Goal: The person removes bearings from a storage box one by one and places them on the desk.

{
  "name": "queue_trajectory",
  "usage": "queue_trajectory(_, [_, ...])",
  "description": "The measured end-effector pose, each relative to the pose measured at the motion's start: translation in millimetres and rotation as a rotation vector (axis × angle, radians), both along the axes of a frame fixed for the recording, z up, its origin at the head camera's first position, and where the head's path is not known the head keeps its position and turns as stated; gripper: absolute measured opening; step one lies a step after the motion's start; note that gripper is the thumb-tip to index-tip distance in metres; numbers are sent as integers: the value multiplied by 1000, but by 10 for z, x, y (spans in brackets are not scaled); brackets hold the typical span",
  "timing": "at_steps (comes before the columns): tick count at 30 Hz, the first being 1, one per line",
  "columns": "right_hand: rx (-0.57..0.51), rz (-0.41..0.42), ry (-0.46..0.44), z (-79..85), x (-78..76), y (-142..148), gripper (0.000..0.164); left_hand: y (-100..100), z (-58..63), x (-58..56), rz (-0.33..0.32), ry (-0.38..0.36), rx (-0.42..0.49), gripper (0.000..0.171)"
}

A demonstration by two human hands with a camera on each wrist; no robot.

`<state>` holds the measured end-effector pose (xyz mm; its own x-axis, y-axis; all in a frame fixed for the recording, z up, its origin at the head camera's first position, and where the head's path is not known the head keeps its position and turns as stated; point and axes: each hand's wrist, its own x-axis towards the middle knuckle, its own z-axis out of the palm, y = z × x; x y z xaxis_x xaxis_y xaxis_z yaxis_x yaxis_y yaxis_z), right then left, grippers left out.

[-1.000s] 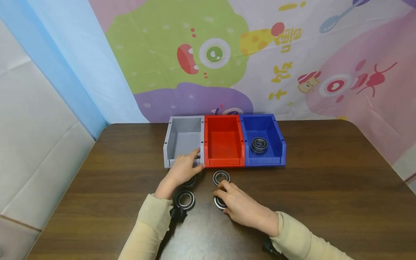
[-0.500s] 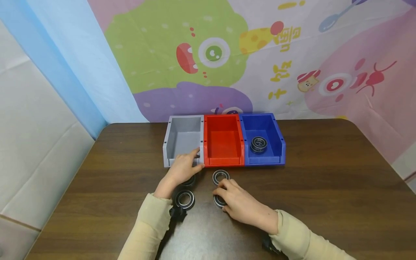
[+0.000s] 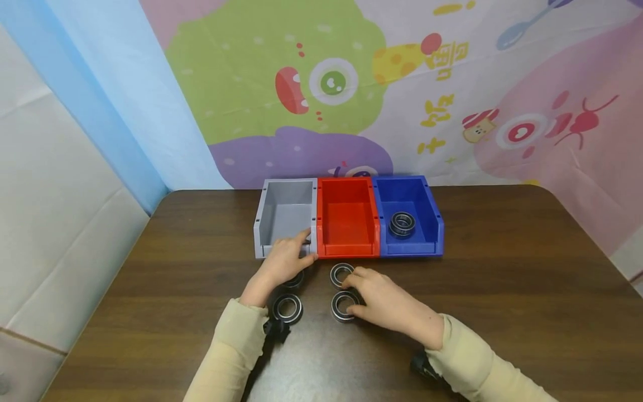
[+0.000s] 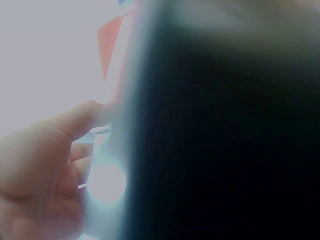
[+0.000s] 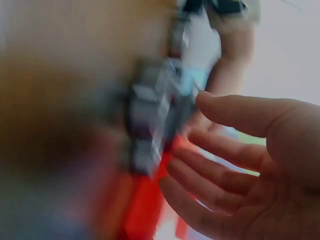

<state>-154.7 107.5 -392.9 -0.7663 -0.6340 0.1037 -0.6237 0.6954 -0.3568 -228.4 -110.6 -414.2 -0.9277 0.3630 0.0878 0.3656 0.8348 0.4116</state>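
In the head view my left hand (image 3: 283, 261) lies over the front lip of the grey bin (image 3: 288, 215), fingers inside and thumb in front. The left wrist view shows its thumb and fingers around the bin's edge. Under this hand sits a partly hidden ball bearing (image 3: 293, 281), and a second bearing (image 3: 287, 322) lies nearer me by the wrist. To the right, my right hand (image 3: 384, 298) has its fingers spread apart from the thumb. Its thumb tip overlaps the near bearing (image 3: 335, 307), while its fingertips reach the edge of the far bearing (image 3: 333, 275).
A red bin (image 3: 346, 220) stands between the grey bin and a blue bin (image 3: 434, 229). Stacked bearings (image 3: 402, 224) sit in the blue bin. The wooden table (image 3: 502, 268) extends to both sides, with a cartoon-printed cloth (image 3: 427, 156) behind.
My right hand has let go of the near right bearing, spreading its fingers and shifting slightly right and away from me. The left hand has stayed on the grey bin.
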Motion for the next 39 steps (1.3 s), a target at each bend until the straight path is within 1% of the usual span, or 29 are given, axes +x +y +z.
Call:
queue_trajectory(3, [-28,-56,19,138,-122,167,16,-4,-2,3,2,-3,0,60])
queue_trajectory(6, [-59,-177,50,268,-274,388,9,-5,3,5,-2,-5,-1,60])
queue_trajectory(8, [-87,-272,60,333,-383,534,9,-7,5,4,-5,-4,-2,60])
queue_trajectory(10, [-107,-356,64,364,-493,655,12,-9,6,2,-5,-5,0,60])
queue_trajectory(13, [-104,-423,69,337,-639,765,15,-14,6,-1,-5,-2,-4,60])
queue_trajectory(15, [-90,-441,88,266,-727,795,17,-13,5,-2,-6,0,-5,60])
queue_trajectory(19, [-72,-450,123,113,-874,806,19,-3,-2,-8,-9,8,-5,59])
queue_trajectory(21, [-58,-455,118,68,-931,797,21,0,-2,-9,-8,7,-3,59])
queue_trajectory(27, [1,-459,47,-2,-1047,744,27,-7,3,0,-5,10,0,59])
queue_trajectory(33, [38,-448,28,-43,-1100,701,29,-8,-1,1,-12,16,4,59])
queue_trajectory(39, [74,-450,-48,-67,-1150,671,36,-9,-12,-5,-15,19,5,59])
